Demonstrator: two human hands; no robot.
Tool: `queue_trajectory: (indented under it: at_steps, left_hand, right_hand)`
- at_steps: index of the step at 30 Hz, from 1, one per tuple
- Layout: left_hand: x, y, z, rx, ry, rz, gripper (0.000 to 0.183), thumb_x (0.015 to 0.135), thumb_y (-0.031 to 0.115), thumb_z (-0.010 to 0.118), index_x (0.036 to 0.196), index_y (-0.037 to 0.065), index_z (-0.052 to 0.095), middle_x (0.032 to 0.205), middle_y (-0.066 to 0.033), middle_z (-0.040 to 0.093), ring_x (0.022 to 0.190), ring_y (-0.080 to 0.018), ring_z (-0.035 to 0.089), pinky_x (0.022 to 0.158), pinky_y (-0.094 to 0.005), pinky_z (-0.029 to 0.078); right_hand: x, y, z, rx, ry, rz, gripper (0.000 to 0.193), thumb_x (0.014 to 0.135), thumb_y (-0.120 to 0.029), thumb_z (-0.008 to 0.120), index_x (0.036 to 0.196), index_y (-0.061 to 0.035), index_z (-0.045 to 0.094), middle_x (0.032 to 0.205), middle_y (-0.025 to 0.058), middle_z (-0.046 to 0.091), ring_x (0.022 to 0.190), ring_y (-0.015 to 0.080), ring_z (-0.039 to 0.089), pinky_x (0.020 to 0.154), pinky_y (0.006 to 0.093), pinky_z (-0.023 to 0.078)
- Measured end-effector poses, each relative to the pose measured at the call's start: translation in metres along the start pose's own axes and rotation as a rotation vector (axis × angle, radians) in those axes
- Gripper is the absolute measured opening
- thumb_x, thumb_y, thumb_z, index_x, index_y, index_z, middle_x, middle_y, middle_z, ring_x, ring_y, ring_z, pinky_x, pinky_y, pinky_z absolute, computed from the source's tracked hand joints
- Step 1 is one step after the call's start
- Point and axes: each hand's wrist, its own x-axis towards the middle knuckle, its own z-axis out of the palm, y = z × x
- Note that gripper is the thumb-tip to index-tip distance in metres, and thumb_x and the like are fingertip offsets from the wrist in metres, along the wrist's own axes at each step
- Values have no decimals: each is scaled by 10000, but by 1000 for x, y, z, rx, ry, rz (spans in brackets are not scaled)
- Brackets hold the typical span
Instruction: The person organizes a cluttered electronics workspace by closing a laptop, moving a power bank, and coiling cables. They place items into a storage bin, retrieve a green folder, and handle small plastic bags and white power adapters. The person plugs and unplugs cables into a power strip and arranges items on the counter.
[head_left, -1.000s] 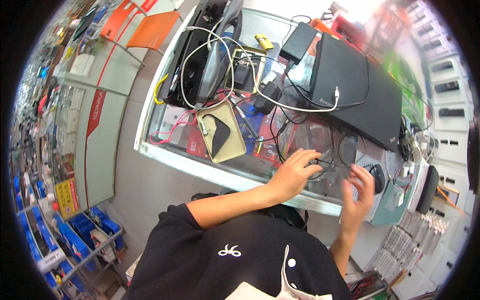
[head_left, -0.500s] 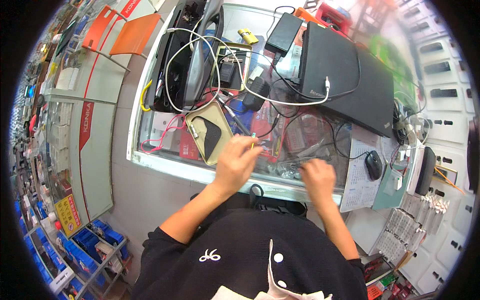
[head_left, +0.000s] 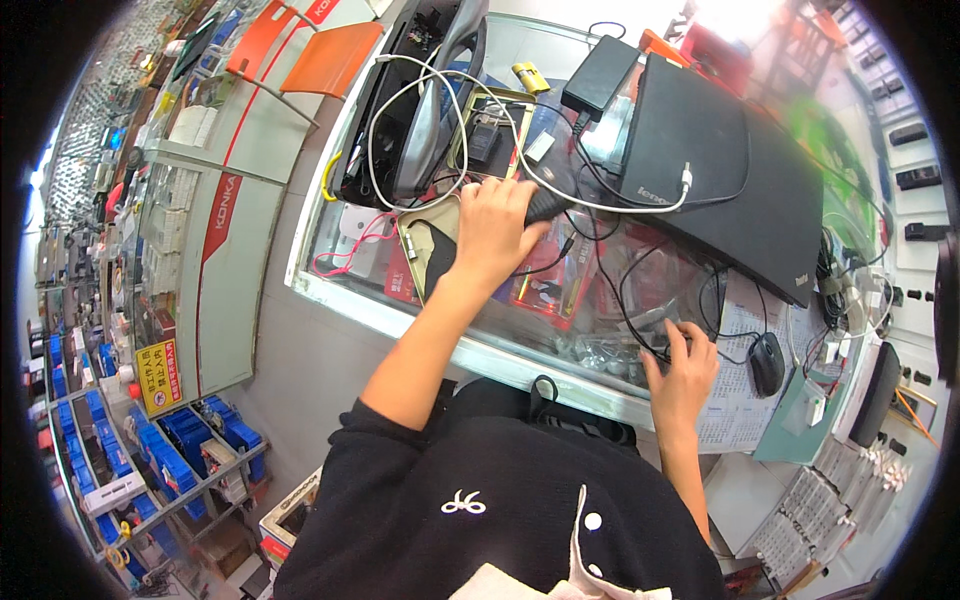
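Note:
My left hand [head_left: 492, 228] reaches over the open tin lid [head_left: 432, 222] and the left end of a black power adapter [head_left: 548, 203]. A thin red-and-yellow stick [head_left: 515, 158] shows at its fingertips; the fingers are partly curled, and what is under them is hidden. Near the front edge, my right hand [head_left: 686, 375] pinches a thin black cable [head_left: 628, 318] between thumb and fingers. Clear plastic bags [head_left: 605, 352] lie beside that hand. The tin [head_left: 500, 112] beyond my left hand holds a dark block and small parts.
A closed black laptop [head_left: 720, 175] lies at the right, with a white cable [head_left: 610, 209] across it. A black power brick [head_left: 601, 78], a yellow lock cylinder [head_left: 530, 77] and a black mouse [head_left: 768, 362] lie about. A large black device [head_left: 400, 120] stands at the left.
My left hand has moved forward, away from me, to the adapter and tin. My right hand has shifted right, and a black cable now runs into its fingers. The view has turned slightly.

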Motion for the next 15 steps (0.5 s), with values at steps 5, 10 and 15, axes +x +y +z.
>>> queue_trajectory:
  at_steps: [5,10,15]
  left_hand:
    - [-25,-9,-58,-212,-154,199,418,642,126,776,1028,109,616,1133,-63,602,1132,-248,513,1031,-424,325]
    - [-44,-11,-127,-1391,-166,180,262,837,264,617,1042,109,563,917,-86,682,1064,-322,602,1105,-581,164]
    - [-62,-14,-209,-2318,252,431,180,961,212,418,1077,76,398,687,-99,623,564,-243,601,783,-458,252]
  right_hand:
    - [8,-5,-27,234,102,-69,426,691,-85,755,1098,-53,633,1101,83,570,910,247,522,812,364,396]
    - [37,-36,-43,552,87,-251,447,704,-59,744,1132,-31,617,1113,121,579,984,277,538,834,370,431]
    - [79,-87,-44,825,-28,-470,688,694,-56,765,1320,-37,478,1325,153,482,1071,243,546,863,327,464]
